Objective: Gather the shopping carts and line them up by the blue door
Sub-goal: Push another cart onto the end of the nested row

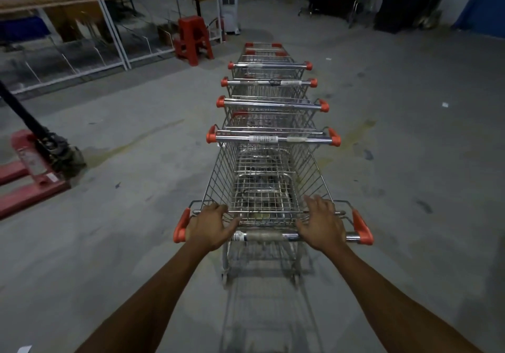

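Note:
Several wire shopping carts with orange handle caps stand nested in a row [269, 104] running away from me across the concrete floor. The nearest cart [262, 186] is slotted into the back of the row, and its chrome handle bar [269, 236] lies right in front of me. My left hand [209, 225] rests on the left part of that bar with fingers spread forward over it. My right hand [321, 223] rests on the right part, fingers straight and pointing ahead. A blue door or wall [485, 5] shows at the far right corner.
A red pallet jack [30, 167] with a black handle stands at the left. A red plastic stool [192, 38] sits by metal shelving [82, 33] at the back left. Dark chairs and boxes [382, 5] crowd the back right. Open concrete floor [410, 147] lies right of the carts.

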A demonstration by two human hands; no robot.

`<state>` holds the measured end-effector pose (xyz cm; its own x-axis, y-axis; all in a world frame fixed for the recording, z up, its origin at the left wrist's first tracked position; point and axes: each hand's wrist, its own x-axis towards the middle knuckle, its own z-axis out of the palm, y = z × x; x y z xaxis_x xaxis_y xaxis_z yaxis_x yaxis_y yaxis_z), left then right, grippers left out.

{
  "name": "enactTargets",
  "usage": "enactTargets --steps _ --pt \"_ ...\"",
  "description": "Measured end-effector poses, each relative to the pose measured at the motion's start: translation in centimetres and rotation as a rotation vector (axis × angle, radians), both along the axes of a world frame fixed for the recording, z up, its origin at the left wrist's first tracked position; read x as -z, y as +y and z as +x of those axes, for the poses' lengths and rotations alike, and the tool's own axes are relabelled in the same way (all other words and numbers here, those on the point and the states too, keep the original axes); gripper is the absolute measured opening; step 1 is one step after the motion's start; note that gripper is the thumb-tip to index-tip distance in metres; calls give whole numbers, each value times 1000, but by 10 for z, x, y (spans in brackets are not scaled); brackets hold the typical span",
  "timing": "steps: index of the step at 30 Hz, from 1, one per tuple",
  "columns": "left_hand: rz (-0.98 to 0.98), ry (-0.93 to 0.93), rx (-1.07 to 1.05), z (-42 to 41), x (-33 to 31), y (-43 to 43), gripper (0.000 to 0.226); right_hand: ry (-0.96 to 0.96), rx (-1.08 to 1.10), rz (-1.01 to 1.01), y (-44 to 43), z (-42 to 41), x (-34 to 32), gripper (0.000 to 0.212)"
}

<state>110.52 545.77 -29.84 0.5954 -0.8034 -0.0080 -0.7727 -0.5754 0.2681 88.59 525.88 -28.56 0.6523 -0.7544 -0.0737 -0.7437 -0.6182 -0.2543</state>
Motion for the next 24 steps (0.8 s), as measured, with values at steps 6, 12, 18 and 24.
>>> enactTargets --steps 6,12,18,24 --pt "-16 -51 -10 35 0 -54 82 0 53 -47 -55 35 1 92" --pt "-75 -104 -25 57 4 -90 74 16 36 -62 -93 59 4 89" --pt "-81 -134 -41 86 4 -94 72 12 -1 -31 -96 87 3 80" --pt "-78 -107 -37 127 2 -104 79 34 -5 21 -103 126 4 79"
